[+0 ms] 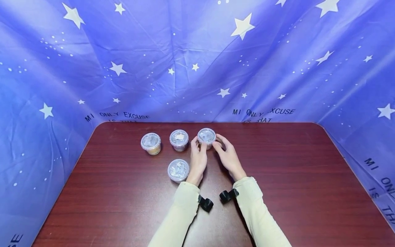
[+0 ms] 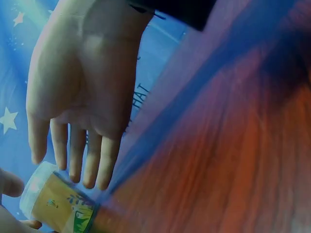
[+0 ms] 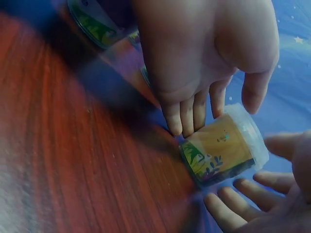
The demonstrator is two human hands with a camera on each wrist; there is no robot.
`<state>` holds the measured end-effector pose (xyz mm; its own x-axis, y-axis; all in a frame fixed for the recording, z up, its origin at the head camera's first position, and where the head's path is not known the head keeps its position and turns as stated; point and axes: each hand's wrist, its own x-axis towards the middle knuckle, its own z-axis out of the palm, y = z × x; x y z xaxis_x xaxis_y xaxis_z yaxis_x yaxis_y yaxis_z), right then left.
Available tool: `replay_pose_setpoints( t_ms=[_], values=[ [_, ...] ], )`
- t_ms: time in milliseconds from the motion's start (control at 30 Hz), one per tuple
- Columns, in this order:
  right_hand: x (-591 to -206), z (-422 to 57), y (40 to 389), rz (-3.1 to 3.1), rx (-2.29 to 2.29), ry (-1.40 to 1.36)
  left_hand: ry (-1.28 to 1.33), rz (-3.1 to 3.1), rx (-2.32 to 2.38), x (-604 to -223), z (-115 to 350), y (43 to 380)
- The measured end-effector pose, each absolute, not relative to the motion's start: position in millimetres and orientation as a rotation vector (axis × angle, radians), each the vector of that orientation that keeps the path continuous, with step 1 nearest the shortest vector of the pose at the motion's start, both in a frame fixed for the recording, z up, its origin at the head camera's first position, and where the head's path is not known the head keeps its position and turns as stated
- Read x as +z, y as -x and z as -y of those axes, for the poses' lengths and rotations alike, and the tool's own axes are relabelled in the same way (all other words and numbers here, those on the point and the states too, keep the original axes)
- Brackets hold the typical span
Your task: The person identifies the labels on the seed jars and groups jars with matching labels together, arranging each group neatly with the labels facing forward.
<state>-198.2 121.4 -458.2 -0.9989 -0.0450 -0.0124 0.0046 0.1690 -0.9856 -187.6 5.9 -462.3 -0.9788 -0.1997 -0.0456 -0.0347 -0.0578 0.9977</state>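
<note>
Lidded tub between left hand and right hand, three similar tubs leftward on reddish table

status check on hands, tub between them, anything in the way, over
Left hand and right hand flanking rightmost tub, contact unclear. That tub upright, lid on. Possible snag: front tub close beside left wrist.

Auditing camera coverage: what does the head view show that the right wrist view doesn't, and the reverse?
Head only: the lids of three other tubs, both sleeves, the black wrist cameras and the lettering on the curtain.

Right wrist only: the green picture on the side of the tub between the hands, and the palm of the right hand.

Both: that tub, both hands, starry curtain, table; another tub is cut off in the wrist view.
</note>
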Motion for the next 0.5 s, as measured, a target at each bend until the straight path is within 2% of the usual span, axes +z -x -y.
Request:
replay_pose_setpoints(
  t_ms=[500],
  values=[
    [-458.1, -127.7, 198.2, -2.364, -2.039, 0.038, -0.262, 2.005, -2.234, -462.6, -10.9, 186.0]
  ],
)
